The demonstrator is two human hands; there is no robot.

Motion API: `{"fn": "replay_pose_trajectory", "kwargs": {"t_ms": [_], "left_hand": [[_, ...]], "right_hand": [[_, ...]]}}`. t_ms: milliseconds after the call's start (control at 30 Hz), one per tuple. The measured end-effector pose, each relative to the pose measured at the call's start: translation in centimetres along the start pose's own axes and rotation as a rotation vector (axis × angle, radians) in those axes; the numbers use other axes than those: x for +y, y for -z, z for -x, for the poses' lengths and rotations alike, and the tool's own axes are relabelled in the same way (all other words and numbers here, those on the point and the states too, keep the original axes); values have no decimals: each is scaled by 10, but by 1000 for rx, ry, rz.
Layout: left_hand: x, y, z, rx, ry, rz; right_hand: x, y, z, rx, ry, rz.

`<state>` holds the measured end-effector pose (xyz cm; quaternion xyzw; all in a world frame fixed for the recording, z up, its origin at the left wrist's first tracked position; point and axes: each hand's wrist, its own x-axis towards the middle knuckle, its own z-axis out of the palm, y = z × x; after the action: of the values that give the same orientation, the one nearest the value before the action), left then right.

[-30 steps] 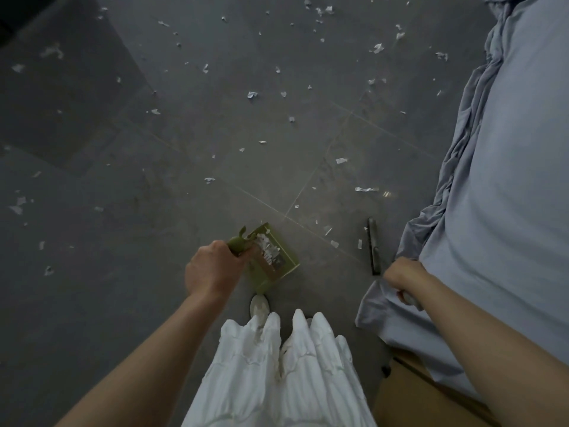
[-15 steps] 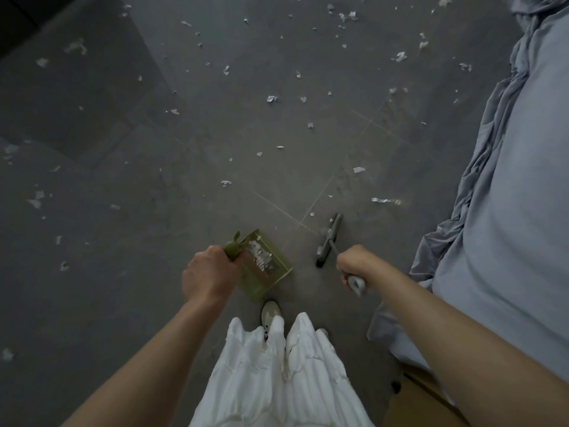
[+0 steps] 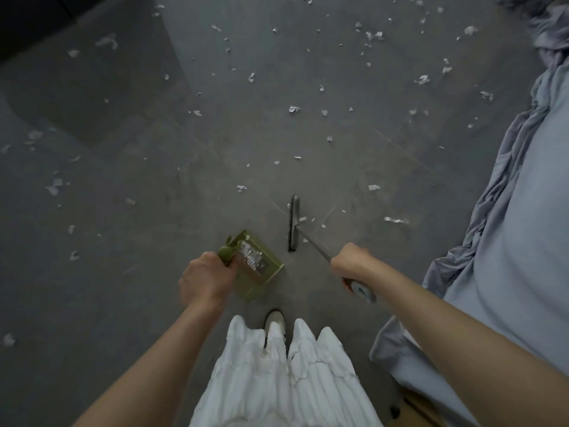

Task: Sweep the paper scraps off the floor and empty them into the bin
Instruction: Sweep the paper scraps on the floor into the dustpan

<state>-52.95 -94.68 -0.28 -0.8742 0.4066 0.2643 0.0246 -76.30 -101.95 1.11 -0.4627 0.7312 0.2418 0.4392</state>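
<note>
One left hand [image 3: 207,278] grips one green dustpan [image 3: 257,266] holding scraps; one right hand [image 3: 351,260] grips one broom [image 3: 294,223] just beyond, dozens of paper scraps [image 3: 294,109] scattered farther off.

Dustpan [image 3: 258,266] left of broom head [image 3: 294,223]; scraps [image 3: 252,260] inside.

The floor [image 3: 129,272] looks like matt grey stone tile with thin joints; white paper scraps [image 3: 294,109] lie crumpled on it. The dustpan [image 3: 261,272] is olive plastic, faintly glossy. The broom's handle [image 3: 317,249] looks metallic. The grey bedsheet [image 3: 508,211] is soft, wrinkled cloth
</note>
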Motion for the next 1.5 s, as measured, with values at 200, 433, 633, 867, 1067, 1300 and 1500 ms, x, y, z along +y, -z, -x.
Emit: {"fn": "replay_pose_trajectory", "kwargs": {"t_ms": [200,433,633,867,1067,1300,1500], "left_hand": [[-5,9,-9,16,55,23],[0,10,-11,47,123,49],[34,3,-9,52,136,53],[104,-18,-1,65,143,93],[179,-38,6,60,124,87],[251,-56,3,70,60,81],[296,-64,-5,68,-22,30]], "right_hand": [[-24,-4,0,-30,114,114],[-23,-7,-15,-80,118,184],[14,36,-41,-49,57,153],[78,109,-71,18,4,238],[126,165,-103,51,-17,258],[176,234,-140,64,-52,10],[180,268,-190,52,-35,-366]]}}
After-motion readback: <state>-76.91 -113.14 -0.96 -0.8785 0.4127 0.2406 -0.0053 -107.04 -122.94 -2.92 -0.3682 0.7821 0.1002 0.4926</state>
